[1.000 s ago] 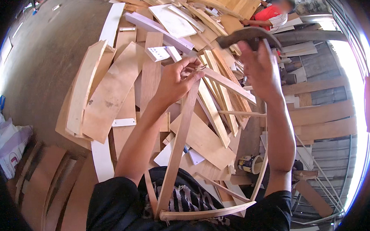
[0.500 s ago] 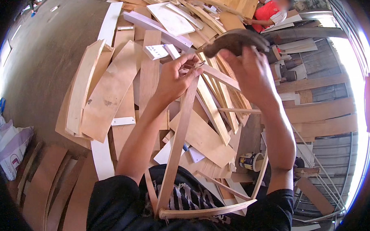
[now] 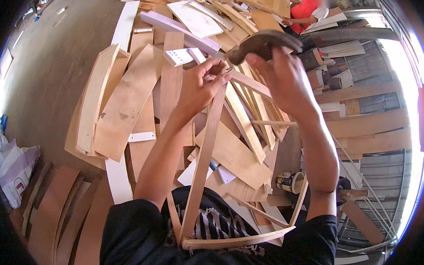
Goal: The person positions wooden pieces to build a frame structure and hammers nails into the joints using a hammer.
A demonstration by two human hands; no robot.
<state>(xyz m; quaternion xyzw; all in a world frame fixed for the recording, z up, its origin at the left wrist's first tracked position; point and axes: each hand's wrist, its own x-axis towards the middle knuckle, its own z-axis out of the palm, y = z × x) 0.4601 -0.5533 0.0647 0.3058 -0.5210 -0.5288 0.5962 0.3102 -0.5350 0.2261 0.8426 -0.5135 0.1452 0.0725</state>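
Note:
My left hand (image 3: 204, 83) is closed at the top corner of a thin wooden frame (image 3: 205, 163), its fingertips pinching a small nail (image 3: 229, 69) there. The frame leans toward me, its lower bar (image 3: 239, 239) lying against my black shirt. Wrapped in my right hand (image 3: 285, 83) is a hammer (image 3: 267, 42) with a dark, curved head, raised just right of the left fingertips. The hammer's handle is mostly hidden by my hand, and its head looks slightly blurred. A second bar (image 3: 252, 85) of the frame runs right from the corner, below the right hand.
Beyond and beneath my arms lies a heap of wooden boards (image 3: 126, 98) and strips. An open can (image 3: 290, 182) stands right of my lap. White sacks (image 3: 19, 172) lie at the far left. A person in a red top (image 3: 305, 13) sits at the far right.
The hammer and my right hand have shifted slightly left, toward the frame's corner. My left hand stays at that corner.

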